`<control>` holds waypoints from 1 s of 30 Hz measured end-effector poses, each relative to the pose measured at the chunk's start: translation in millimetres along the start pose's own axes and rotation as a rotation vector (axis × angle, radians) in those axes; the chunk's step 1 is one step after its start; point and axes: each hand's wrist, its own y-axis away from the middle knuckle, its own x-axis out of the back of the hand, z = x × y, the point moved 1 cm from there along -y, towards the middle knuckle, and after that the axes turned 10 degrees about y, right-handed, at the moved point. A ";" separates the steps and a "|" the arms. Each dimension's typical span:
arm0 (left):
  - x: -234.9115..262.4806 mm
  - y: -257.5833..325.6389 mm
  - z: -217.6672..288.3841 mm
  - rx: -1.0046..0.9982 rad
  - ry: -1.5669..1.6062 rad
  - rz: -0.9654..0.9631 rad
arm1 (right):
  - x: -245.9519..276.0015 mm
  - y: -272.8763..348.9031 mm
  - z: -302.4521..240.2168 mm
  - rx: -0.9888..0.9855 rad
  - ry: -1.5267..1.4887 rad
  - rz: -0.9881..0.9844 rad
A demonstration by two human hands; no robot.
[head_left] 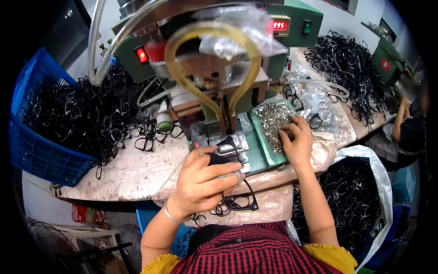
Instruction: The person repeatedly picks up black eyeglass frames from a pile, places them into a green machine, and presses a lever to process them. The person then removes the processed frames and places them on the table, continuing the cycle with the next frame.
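Two hands are working: left hand (pixel 200 180) is gripping a frame (pixel 230 148) at the press (pixel 214 77), right hand (pixel 296 141), fingers curled, is picking hinges (pixel 271 121) from the tray (pixel 260 146) at two o'clock, heaps of frames (pixel 77 114) at ten o'clock waiting.

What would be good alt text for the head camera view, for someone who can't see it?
A person at a cluttered workbench holds a black eyeglass frame against a small green press machine with the left hand, while the right hand picks from a green tray of small metal parts. Black frames fill a blue crate on the left and a white sack on the right.
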 end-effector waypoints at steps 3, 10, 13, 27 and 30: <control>1.6 0.1 2.3 -0.003 -0.002 0.021 | -5.3 -10.2 -22.9 0.137 0.034 -0.023; -14.0 62.1 32.2 0.114 -0.150 0.248 | 1.6 -0.5 -7.0 0.077 -0.153 0.030; 23.2 83.1 -10.6 0.481 -0.079 0.908 | 4.7 29.8 32.1 -0.537 -0.760 0.072; 30.8 109.9 -199.0 1.020 -0.758 0.083 | -4.6 15.3 -15.6 -0.359 -0.691 -0.008; 35.6 144.6 -175.1 0.840 -0.608 0.156 | 23.6 54.6 18.8 -0.364 -0.404 0.070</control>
